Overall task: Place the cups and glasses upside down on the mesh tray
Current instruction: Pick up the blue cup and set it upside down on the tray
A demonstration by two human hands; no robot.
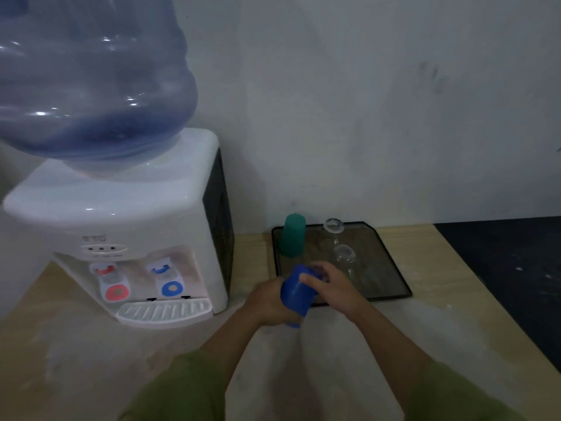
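Note:
A blue plastic cup (296, 294) is held tilted just in front of the black mesh tray (391, 268), near its front left corner. My left hand (267, 302) grips the cup's lower left side and my right hand (332, 287) grips its upper right side. On the tray a green cup (293, 235) stands upside down at the back left. A clear glass (334, 227) stands at the back middle of the tray, and a second clear glass (344, 256) stands in front of it.
A white water dispenser (121, 232) with a large blue bottle (91, 80) stands at the left, its drip tray (164, 311) close to my left hand. The wooden table (440, 314) ends at the right beside a dark floor (516, 268). A wall rises behind the tray.

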